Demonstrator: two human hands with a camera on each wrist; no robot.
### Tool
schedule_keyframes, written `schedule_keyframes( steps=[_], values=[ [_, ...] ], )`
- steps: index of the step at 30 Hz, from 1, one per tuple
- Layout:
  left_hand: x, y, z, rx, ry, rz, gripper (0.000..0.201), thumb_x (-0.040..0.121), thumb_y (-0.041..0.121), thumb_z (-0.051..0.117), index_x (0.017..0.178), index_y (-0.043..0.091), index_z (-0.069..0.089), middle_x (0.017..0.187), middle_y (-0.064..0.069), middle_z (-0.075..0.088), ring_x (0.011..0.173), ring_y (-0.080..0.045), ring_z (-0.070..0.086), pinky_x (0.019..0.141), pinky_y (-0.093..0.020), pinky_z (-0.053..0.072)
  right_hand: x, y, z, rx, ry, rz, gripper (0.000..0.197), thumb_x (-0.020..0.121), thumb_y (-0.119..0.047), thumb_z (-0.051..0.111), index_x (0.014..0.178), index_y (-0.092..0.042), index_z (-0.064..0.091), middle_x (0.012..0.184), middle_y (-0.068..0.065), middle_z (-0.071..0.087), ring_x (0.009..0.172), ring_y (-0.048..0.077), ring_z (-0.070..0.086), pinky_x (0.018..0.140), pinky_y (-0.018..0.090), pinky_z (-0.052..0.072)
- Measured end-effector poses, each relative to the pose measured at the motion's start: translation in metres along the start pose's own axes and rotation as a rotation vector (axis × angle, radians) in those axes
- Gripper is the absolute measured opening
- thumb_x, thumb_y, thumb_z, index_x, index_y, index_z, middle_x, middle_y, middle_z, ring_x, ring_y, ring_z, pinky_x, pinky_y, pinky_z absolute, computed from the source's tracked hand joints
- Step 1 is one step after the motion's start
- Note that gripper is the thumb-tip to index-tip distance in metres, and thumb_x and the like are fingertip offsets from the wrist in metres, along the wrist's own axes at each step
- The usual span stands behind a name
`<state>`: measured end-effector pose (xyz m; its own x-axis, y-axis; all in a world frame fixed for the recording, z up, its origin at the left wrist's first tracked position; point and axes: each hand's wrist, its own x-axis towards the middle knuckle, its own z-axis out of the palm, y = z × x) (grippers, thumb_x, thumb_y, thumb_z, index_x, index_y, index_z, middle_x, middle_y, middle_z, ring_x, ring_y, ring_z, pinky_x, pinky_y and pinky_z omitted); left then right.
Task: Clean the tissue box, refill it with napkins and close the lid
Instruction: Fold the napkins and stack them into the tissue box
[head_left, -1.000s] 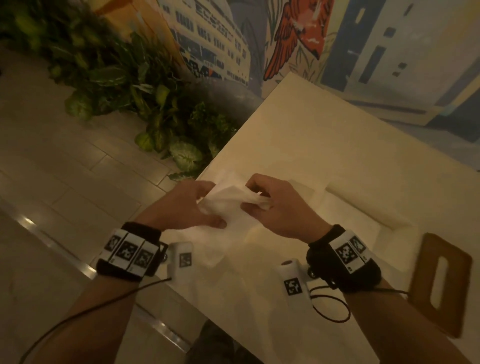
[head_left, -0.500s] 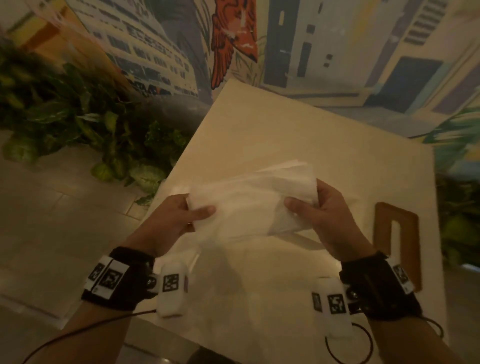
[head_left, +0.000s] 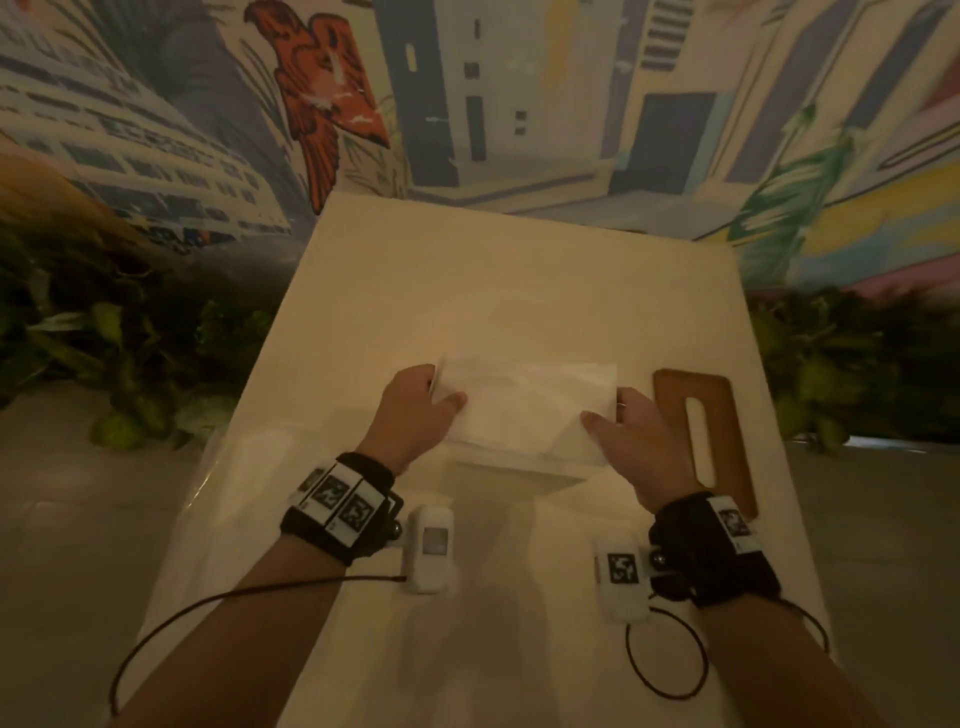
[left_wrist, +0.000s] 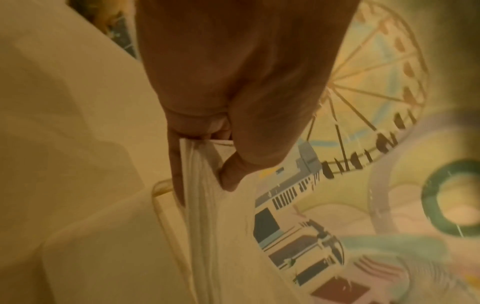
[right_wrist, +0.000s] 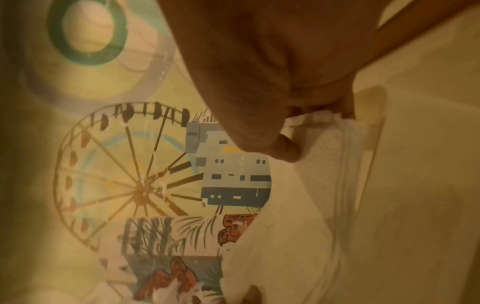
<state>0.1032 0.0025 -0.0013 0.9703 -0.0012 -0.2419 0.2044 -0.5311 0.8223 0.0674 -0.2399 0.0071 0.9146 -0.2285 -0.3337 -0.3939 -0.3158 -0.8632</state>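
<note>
A stack of white napkins (head_left: 524, 405) is held level between both hands, low over the table's middle. My left hand (head_left: 431, 400) pinches its left end, thumb on top. My right hand (head_left: 618, 421) pinches its right end. Under the stack shows the pale rim of the clear tissue box (head_left: 519, 465). Whether the stack touches the box I cannot tell. In the left wrist view my thumb and fingers (left_wrist: 228, 174) clamp the napkins' edge (left_wrist: 202, 205) beside the clear box wall (left_wrist: 161, 205). The right wrist view shows the napkins (right_wrist: 324, 164) against the box wall (right_wrist: 374, 144). The brown wooden lid (head_left: 670, 395) lies flat just right of my right hand.
The white table (head_left: 467, 291) stands against a painted mural wall (head_left: 519, 104). Leafy plants (head_left: 130, 353) line the floor on the left and plants (head_left: 841, 374) on the right. A crumpled clear wrapper (head_left: 234, 467) lies at the table's left edge.
Both hands carried the napkin stack from the table's left edge to its middle and lowered it over the box. The stack is now spread flat and level.
</note>
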Motion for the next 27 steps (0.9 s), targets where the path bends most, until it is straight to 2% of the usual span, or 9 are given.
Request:
schedule_keyframes(
  steps=[3,6,8,11,14,17,21,23,27],
  values=[
    [0.014,0.003,0.014,0.279,-0.015,0.039,0.028,0.088,0.025,0.062,0.106,0.003,0.060,0.107,-0.012,0.062,0.102,-0.030,0.056,0.081,-0.033,0.043,0.015,0.003,-0.002,-0.310,0.016,-0.071,0.031,0.087,-0.014,0.064,0.118,-0.014,0.059,0.115,0.004,0.063,0.108,0.023,0.059,0.088,0.030,0.046],
    [0.022,0.004,0.026,0.349,-0.059,0.056,0.048,0.089,0.022,0.062,0.131,0.003,0.049,0.134,-0.015,0.054,0.123,-0.030,0.048,0.102,-0.033,0.034,0.029,0.008,-0.001,-0.448,0.025,-0.093,0.040,0.088,-0.014,0.063,0.126,-0.010,0.055,0.122,0.007,0.062,0.112,0.024,0.057,0.085,0.022,0.037],
    [0.026,0.005,0.031,0.335,-0.086,0.065,0.058,0.087,0.016,0.064,0.139,0.007,0.042,0.141,-0.012,0.049,0.129,-0.028,0.044,0.106,-0.028,0.030,0.035,0.012,0.000,-0.472,0.028,-0.082,0.042,0.088,-0.014,0.063,0.129,-0.009,0.053,0.124,0.009,0.061,0.114,0.025,0.057,0.086,0.022,0.038],
    [0.029,0.010,0.040,0.311,-0.108,0.036,0.062,0.083,0.010,0.067,0.138,0.010,0.040,0.135,-0.015,0.051,0.119,-0.030,0.052,0.094,-0.030,0.041,0.039,0.016,0.003,-0.513,0.035,-0.061,0.049,0.089,-0.013,0.062,0.136,-0.011,0.048,0.130,0.011,0.058,0.120,0.028,0.055,0.095,0.028,0.042],
    [0.027,0.014,0.049,0.333,-0.131,0.008,0.060,0.083,0.001,0.063,0.135,0.010,0.037,0.133,-0.014,0.045,0.115,-0.029,0.051,0.086,-0.027,0.040,0.038,0.012,0.007,-0.556,0.042,-0.029,0.053,0.091,-0.015,0.060,0.140,-0.012,0.041,0.133,0.013,0.055,0.121,0.031,0.054,0.098,0.034,0.043],
    [0.026,0.013,0.052,0.384,-0.125,0.060,0.060,0.081,-0.001,0.065,0.134,0.008,0.038,0.133,-0.012,0.043,0.116,-0.026,0.050,0.084,-0.023,0.036,0.031,0.008,0.008,-0.679,0.016,-0.041,0.055,0.092,-0.020,0.060,0.140,-0.009,0.035,0.129,0.015,0.054,0.117,0.032,0.056,0.093,0.035,0.045],
    [0.021,0.013,0.047,0.425,-0.010,0.196,0.056,0.080,0.003,0.069,0.129,0.010,0.044,0.129,-0.009,0.045,0.114,-0.025,0.048,0.089,-0.027,0.039,0.021,0.004,0.005,-0.973,0.164,-0.297,0.038,0.088,-0.013,0.060,0.123,-0.010,0.045,0.113,0.009,0.055,0.100,0.027,0.058,0.074,0.031,0.048],
    [0.022,0.013,0.046,0.434,-0.015,0.265,0.042,0.079,-0.001,0.067,0.116,0.014,0.053,0.122,-0.005,0.048,0.107,-0.020,0.050,0.083,-0.022,0.039,0.028,0.005,0.006,-0.930,0.068,-0.390,0.043,0.084,-0.007,0.063,0.124,-0.014,0.049,0.116,0.007,0.053,0.102,0.025,0.053,0.077,0.032,0.049],
    [0.031,0.008,0.056,0.537,-0.248,0.209,0.035,0.082,-0.006,0.059,0.106,0.020,0.060,0.121,-0.005,0.053,0.098,-0.018,0.058,0.081,-0.022,0.046,0.049,0.013,0.013,-0.959,-0.294,-0.367,0.053,0.079,-0.001,0.067,0.126,-0.020,0.053,0.125,0.008,0.048,0.114,0.029,0.049,0.088,0.038,0.051]
  ],
)
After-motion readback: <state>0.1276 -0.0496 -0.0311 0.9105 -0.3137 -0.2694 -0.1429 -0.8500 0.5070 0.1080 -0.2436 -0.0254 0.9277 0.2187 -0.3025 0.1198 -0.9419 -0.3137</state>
